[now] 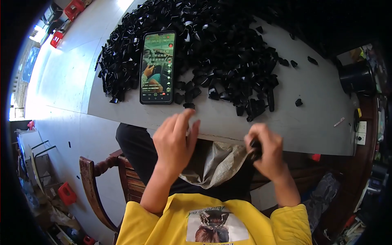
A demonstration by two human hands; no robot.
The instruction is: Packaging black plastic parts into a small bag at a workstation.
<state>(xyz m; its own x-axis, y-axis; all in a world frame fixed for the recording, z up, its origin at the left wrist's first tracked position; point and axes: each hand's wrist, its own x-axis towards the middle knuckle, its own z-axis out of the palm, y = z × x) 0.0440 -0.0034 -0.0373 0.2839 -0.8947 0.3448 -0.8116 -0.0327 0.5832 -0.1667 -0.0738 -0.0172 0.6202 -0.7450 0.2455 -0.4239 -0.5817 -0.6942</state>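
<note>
- A large grey table fills the middle of the view — its near edge curves across the picture.
- Left of the table, pale grey floor glows under strong daylight coming from the far left.
- Below the table's left end stands a dark wooden chair.
- Red plastic stools sit on the floor left of the table — some near, some far.
- At the table's right end, a black bucket and a white wall socket.
</note>
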